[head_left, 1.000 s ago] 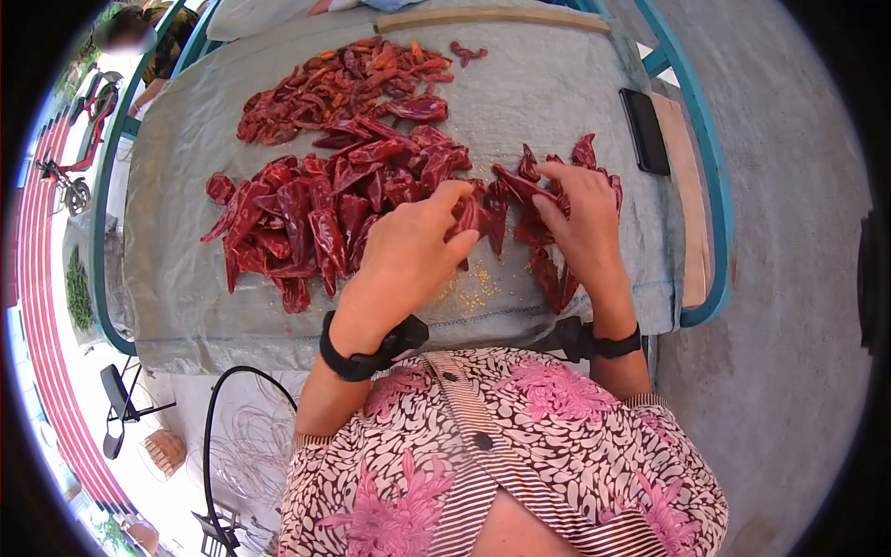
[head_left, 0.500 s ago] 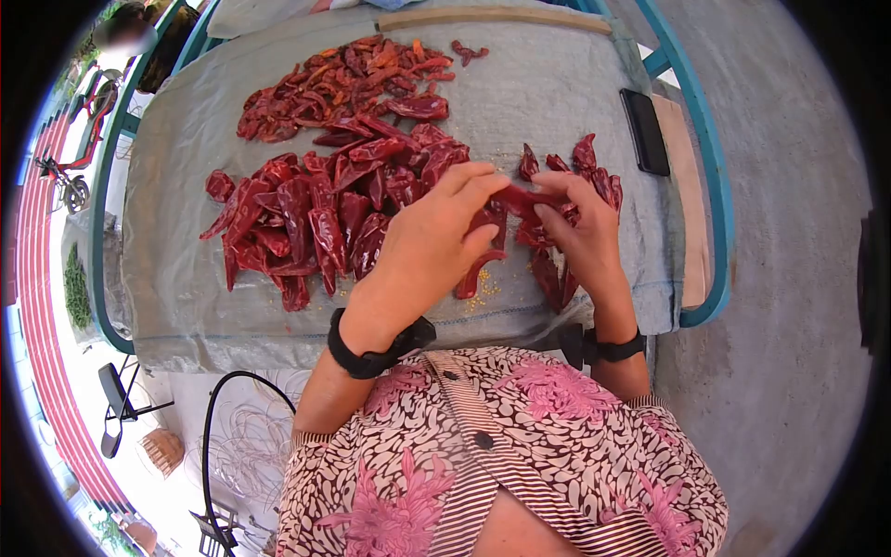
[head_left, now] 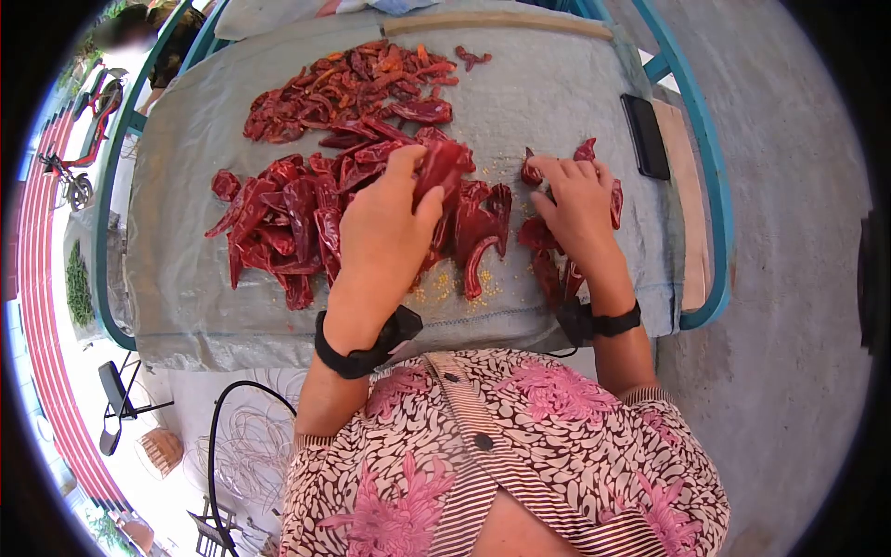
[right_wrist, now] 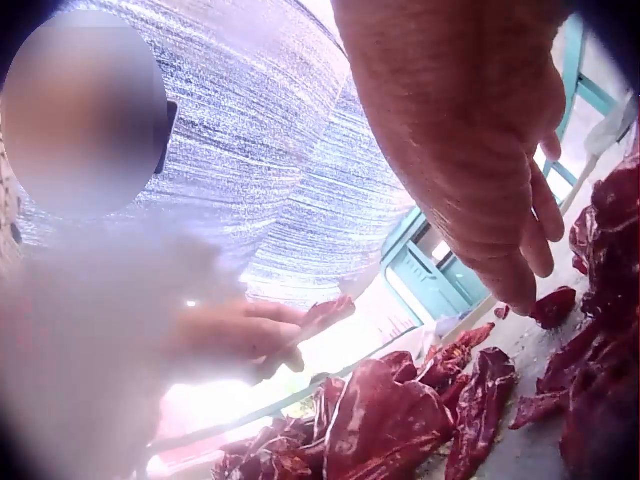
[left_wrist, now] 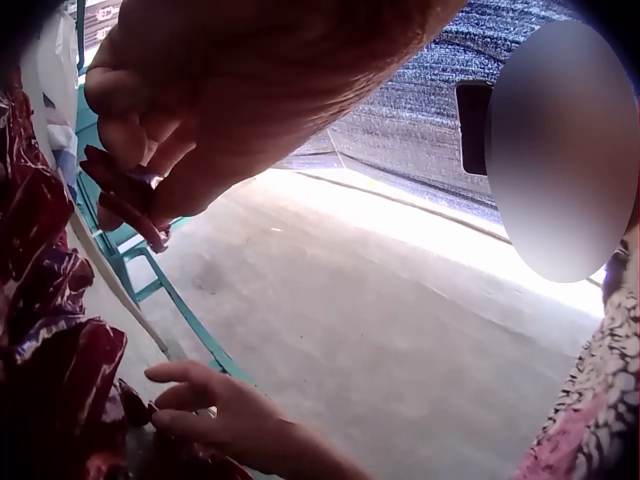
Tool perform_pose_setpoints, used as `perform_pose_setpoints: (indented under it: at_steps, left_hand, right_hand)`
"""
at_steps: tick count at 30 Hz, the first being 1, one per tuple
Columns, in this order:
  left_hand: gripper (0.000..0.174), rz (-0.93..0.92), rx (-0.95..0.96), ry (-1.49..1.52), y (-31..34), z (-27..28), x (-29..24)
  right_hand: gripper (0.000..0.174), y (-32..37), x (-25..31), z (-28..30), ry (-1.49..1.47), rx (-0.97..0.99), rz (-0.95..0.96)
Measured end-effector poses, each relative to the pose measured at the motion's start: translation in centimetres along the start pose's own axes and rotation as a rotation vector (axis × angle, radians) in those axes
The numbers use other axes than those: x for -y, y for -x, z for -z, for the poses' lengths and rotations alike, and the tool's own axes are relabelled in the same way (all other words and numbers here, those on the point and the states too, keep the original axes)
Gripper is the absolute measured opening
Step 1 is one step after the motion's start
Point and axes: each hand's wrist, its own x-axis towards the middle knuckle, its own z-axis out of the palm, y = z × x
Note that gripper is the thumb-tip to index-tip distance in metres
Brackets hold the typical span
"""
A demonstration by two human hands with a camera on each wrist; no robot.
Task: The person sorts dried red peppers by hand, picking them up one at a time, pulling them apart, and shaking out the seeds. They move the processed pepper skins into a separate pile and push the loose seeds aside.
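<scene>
Between thumb and fingers, the left hand (head_left: 380, 246) pinches a dark red dried pepper (head_left: 443, 165) above the large pepper pile (head_left: 297, 209). In the left wrist view that pepper (left_wrist: 125, 195) hangs from the left hand's fingertips. The right hand (head_left: 580, 209) is over the smaller pepper group (head_left: 548, 269), its fingers relaxed and bent downward. In the right wrist view the right hand (right_wrist: 480, 150) has its fingertips near a small pepper piece (right_wrist: 553, 308), with nothing visibly gripped. Flattened peppers (head_left: 478, 223) lie between the hands.
Smaller shrivelled peppers (head_left: 343, 88) are heaped at the back, with a small piece (head_left: 471, 58) beside them. A phone (head_left: 645, 136) lies at the right side. Yellow seeds (head_left: 445, 286) are scattered near the front. A teal frame (head_left: 710, 204) borders the covered surface.
The left hand has moved left with a pepper, away from the right hand. Half a second ago both hands met at a pepper; the right hand has let go and stayed over the right group.
</scene>
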Motion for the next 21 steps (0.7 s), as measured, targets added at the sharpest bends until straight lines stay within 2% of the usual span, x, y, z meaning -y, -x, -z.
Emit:
perform_pose_setpoints:
  at_steps: [2, 6, 10, 13, 16, 21]
  left_hand:
    - [0.044, 0.070, -0.023, 0.018, -0.1, 0.1, 0.3]
    - [0.044, -0.068, -0.128, -0.097, 0.1, 0.3, 0.4]
    - [0.040, -0.046, -0.030, -0.005, 0.2, 0.3, 0.3]
    - [0.037, -0.055, -0.003, 0.014, 0.3, -0.1, 0.2]
    - [0.037, -0.072, 0.027, 0.006, 0.4, -0.3, 0.3]
    - [0.035, -0.114, 0.065, 0.007, 0.5, -0.7, 0.3]
  right_hand:
    - [0.034, -0.2, -0.4, -1.0, 0.062, 0.011, 0.026]
    - [0.028, -0.7, -1.3, -2.3, 0.093, -0.052, 0.046]
    - [0.025, -0.9, -1.2, -1.6, 0.049, -0.112, -0.002]
    - [0.025, -0.5, -1.5, -1.9, 0.073, -0.098, 0.051]
    - [0.034, -0.1, -0.9, -1.5, 0.081, -0.001, 0.071]
    - [0.031, -0.8, -1.8, -2.3, 0.075, 0.010, 0.019]
